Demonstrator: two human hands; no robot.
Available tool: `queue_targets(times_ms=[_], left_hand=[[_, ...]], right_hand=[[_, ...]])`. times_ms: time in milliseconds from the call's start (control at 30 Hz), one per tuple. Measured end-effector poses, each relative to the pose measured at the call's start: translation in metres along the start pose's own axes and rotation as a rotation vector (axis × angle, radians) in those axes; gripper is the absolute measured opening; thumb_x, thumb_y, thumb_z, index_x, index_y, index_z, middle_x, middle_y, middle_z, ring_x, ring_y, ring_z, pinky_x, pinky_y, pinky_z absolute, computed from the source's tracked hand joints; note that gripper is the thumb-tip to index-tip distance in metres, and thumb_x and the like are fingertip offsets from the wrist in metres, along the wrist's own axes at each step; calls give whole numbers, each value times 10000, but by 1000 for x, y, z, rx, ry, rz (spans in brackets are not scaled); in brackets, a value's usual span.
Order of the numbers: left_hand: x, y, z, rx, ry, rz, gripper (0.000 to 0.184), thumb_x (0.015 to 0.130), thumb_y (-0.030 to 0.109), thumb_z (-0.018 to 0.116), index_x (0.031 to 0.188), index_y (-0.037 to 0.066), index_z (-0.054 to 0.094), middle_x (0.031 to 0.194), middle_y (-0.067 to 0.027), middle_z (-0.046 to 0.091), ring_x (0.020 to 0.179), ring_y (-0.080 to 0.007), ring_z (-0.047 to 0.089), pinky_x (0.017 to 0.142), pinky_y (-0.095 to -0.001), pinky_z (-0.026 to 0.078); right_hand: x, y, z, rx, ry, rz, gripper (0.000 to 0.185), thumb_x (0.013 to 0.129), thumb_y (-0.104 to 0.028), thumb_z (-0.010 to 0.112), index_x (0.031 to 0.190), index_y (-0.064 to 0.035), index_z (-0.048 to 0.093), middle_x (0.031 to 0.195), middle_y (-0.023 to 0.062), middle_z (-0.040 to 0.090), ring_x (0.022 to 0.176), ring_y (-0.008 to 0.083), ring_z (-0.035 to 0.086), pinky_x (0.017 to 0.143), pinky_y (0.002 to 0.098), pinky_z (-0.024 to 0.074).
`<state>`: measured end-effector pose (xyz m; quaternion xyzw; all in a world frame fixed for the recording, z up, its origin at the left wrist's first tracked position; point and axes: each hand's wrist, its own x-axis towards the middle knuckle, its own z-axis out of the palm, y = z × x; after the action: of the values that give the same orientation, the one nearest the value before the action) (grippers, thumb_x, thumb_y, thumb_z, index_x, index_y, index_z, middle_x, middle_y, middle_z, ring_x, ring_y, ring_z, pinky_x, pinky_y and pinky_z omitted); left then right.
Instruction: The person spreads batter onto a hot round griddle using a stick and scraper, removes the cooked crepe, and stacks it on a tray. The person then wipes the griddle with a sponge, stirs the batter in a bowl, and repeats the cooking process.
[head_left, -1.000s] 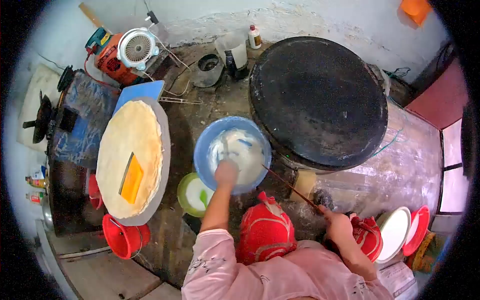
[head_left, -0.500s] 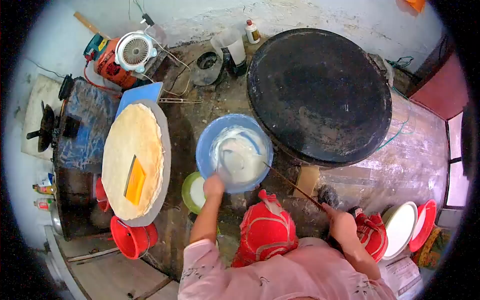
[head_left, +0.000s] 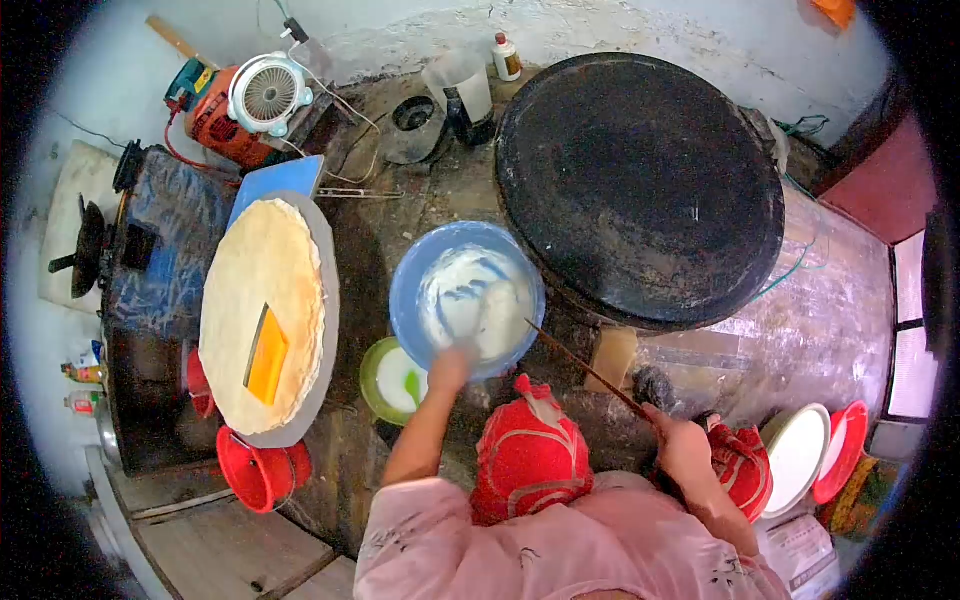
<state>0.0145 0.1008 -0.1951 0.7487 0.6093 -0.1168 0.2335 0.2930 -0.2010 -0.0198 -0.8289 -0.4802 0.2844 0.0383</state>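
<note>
My left hand (head_left: 452, 368) is at the near rim of a blue basin (head_left: 405, 290), its fingers smeared by motion. Whether it grips a tool there cannot be made out. Inside the basin lies a thick white batter (head_left: 500, 318), streaked and swirled. My right hand (head_left: 684, 447) is closed round the lower end of a thin brown stick (head_left: 590, 372); the stick slants up and left, its tip by the basin's right side. A green bowl (head_left: 370, 385) of white stuff, with a bright green utensil in it, stands left of my left wrist.
A big black round griddle (head_left: 640, 190) fills the back right. At left, a stack of thin flatbreads (head_left: 255, 300) carries an orange scraper (head_left: 268, 362). A red bucket (head_left: 250, 475) stands below it. Red cloth bundles (head_left: 533, 455) lie near my body. A blower (head_left: 268, 95) sits at the back left.
My left hand has shifted a little to the right along the basin's near side, and the batter's swirl looks different. The right hand and its stick have hardly moved.
</note>
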Motion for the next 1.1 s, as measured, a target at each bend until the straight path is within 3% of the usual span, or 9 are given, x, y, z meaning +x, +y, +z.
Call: queue_targets(times_ms=[33,133,300,433,567,733,900,1033,1100], left_hand=[[-21,2,-13,50,-42,68,255,786,218,502,910,38,633,899,-203,623,859,-362,599,759,-447,473],[-51,-13,-57,219,-217,46,248,796,211,489,917,51,634,907,-194,622,868,-354,597,774,-448,466],[-38,-62,-8,186,-69,23,243,777,181,470,878,54,651,880,-198,621,842,-376,585,746,-452,460],[-41,-23,-46,103,-20,-45,232,738,183,508,853,42,652,879,-210,620,834,-384,588,738,-457,465],[-22,-28,-14,92,30,-77,277,719,244,547,872,38,651,899,-210,619,859,-375,591,761,-451,468],[-60,-32,-56,167,-178,37,253,777,237,501,909,81,651,933,-190,618,893,-362,584,800,-434,461],[-45,-51,-45,283,-177,-84,269,800,213,474,925,41,638,934,-215,610,896,-357,584,796,-430,462],[-25,-44,2,198,-290,250,241,797,170,475,896,-5,609,767,-198,630,698,-329,622,601,-433,497],[-36,-9,-12,-878,-572,-367,157,803,145,478,784,21,572,569,-115,543,446,-217,530,367,-356,407]], right_hand=[[1,-4,-5,-9,-26,34,336,840,-121,479,1166,-165,548,670,215,575,650,376,583,692,458,435],[-1,2,-1,42,12,3,371,820,-83,470,1174,-166,544,672,214,574,653,376,582,607,445,439],[-4,-1,-1,104,23,30,419,785,-36,452,1171,-168,548,683,214,573,653,377,581,604,452,436],[1,-4,-5,90,-50,87,412,783,-38,453,1167,-156,547,706,222,571,667,387,574,596,457,436],[0,-9,-9,105,5,47,411,788,-43,453,1173,-157,542,718,220,576,673,381,575,596,456,436],[0,-2,-1,136,46,29,408,788,-54,467,1174,-164,543,706,221,573,661,376,573,590,451,432],[0,-3,-2,118,0,53,425,780,-51,471,1183,-169,536,670,220,555,639,382,563,577,455,426],[0,-6,-4,83,-4,86,432,773,-50,473,1176,-190,542,647,218,542,625,387,557,564,459,424],[2,-7,-4,72,0,99,430,776,-52,473,1175,-198,543,652,215,549,629,385,561,576,455,432]])
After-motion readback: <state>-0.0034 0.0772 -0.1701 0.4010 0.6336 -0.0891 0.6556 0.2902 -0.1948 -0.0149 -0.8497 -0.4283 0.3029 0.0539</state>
